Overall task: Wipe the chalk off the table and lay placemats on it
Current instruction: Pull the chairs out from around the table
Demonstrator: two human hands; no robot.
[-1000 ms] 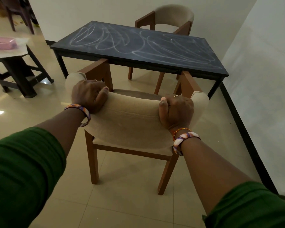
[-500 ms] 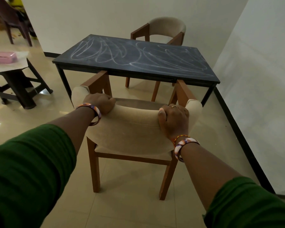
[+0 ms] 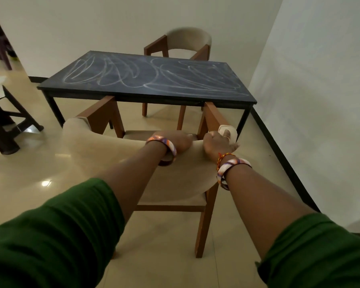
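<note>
A dark rectangular table [image 3: 245, 100] stands ahead, its top covered in white chalk scribbles [image 3: 146, 73]. In front of it is a wooden chair with a beige padded backrest [image 3: 104, 148]. My left hand [image 3: 175, 140] grips the top of that backrest near its middle. My right hand [image 3: 218, 142] grips the backrest's right end, close beside the left hand. The chair's front arms reach up to the table's near edge. No placemats or cloth are in sight.
A second beige chair [image 3: 187, 41] stands behind the table against the wall. A dark stool-like stand [image 3: 2, 121] with a pale top is at the left edge. A white wall [image 3: 312, 100] runs close along the right. Glossy tiled floor lies around.
The chair has slid forward toward the table. My left hand has shifted right along the backrest, from the left end to near my right hand.
</note>
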